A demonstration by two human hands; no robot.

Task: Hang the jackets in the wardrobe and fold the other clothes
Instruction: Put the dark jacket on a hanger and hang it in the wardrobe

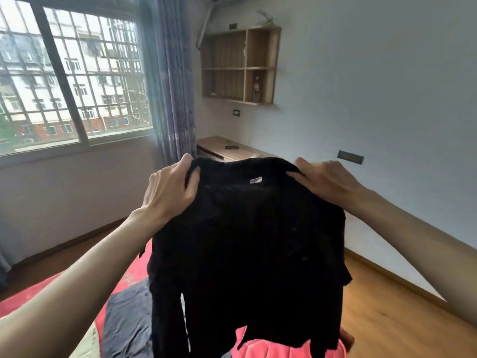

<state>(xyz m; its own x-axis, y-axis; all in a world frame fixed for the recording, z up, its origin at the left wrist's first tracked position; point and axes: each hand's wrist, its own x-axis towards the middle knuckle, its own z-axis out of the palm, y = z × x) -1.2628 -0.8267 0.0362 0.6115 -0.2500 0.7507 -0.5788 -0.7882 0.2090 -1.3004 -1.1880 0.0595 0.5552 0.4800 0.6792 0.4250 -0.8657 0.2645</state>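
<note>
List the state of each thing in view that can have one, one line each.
black garment: held up by its shoulders, hanging over the bed.
left hand: grips the garment's left shoulder.
right hand: grips its right shoulder.
curtain: drawn aside, window uncovered.
wall shelf: open-fronted, nearly bare.
grey cloth: lying crumpled on the bed.

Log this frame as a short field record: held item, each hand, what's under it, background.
held item: black garment, long-sleeved, held up by its shoulders, white tag at the neck
left hand: grips the left shoulder
right hand: grips the right shoulder
below: bed with red cover, grey cloth lying on it
background: window, blue curtain, wooden wall shelf
wardrobe: not in view
</note>
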